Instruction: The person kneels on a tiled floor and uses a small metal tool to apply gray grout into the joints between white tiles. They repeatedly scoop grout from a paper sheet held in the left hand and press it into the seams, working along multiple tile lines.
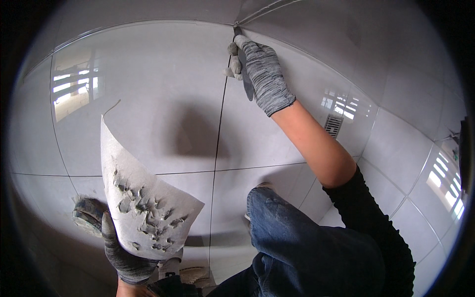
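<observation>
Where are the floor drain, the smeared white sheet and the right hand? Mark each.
Floor drain (334,125): head view, on its slotted grate.
White sheet (173,197): head view, bare patch near its right edge.
Right hand (264,73): head view, back of the glove.

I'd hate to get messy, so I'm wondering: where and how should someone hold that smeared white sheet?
Best, probably, from below by the lower left edge, supporting the underside. The white sheet curves, so looks flexible, and grey paste covers much of its lower face; gripping across that would likely smear it. The left hand is at that edge.
</observation>
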Demonstrator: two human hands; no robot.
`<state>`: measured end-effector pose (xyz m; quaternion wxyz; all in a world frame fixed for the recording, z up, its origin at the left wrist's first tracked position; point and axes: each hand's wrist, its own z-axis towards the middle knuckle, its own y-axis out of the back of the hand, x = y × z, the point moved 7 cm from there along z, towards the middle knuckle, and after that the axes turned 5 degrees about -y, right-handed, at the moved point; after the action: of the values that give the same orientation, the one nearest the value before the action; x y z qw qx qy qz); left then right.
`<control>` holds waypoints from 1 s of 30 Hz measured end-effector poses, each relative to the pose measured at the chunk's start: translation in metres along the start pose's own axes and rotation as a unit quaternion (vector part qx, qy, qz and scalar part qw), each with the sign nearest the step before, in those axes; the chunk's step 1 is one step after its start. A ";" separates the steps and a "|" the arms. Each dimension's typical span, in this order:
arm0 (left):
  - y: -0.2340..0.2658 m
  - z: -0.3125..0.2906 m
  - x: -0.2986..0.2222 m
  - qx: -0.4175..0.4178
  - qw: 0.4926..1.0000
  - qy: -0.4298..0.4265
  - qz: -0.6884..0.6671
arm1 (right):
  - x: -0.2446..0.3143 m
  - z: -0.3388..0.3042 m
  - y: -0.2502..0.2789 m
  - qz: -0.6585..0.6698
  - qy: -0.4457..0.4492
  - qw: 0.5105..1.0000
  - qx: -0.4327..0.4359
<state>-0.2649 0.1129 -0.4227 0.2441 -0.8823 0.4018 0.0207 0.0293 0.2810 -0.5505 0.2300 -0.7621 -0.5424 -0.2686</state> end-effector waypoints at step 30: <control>-0.042 0.036 -0.007 0.153 0.974 -0.018 -0.168 | 0.030 -0.147 -0.062 -0.294 0.045 0.889 0.347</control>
<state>-0.2340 0.1575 -0.4348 0.3837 -0.8886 0.2423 -0.0667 -0.0448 0.2264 -0.4168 0.4145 -0.4260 -0.7895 -0.1527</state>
